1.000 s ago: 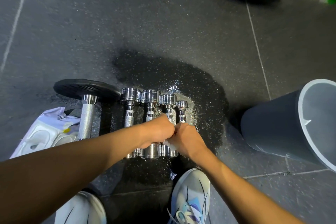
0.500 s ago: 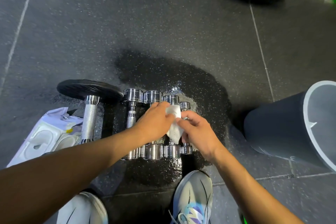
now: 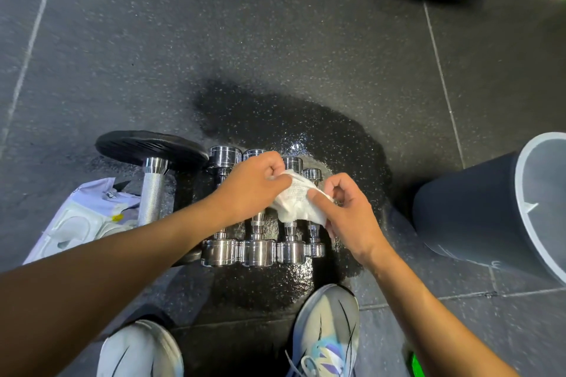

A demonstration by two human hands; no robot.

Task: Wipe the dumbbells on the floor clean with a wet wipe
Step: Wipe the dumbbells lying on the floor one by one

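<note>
Several small chrome dumbbells (image 3: 257, 251) lie side by side on the dark rubber floor, on a wet patch (image 3: 306, 131). A bigger dumbbell with a knurled handle (image 3: 152, 193) and a black plate lies to their left. Above the middle of the row, my left hand (image 3: 254, 187) and my right hand (image 3: 346, 211) both pinch a crumpled white wet wipe (image 3: 295, 202), stretched between them. The hands and the wipe hide the dumbbells' handles.
A white pack of wet wipes (image 3: 82, 217) lies at the left beside the big dumbbell. A dark grey bin (image 3: 465, 208) stands at the right. My two shoes (image 3: 327, 330) are at the near edge. Black gear sits at the far right corner.
Both hands rose from the near ends of the dumbbells, moved apart, and pulled the wipe open between them.
</note>
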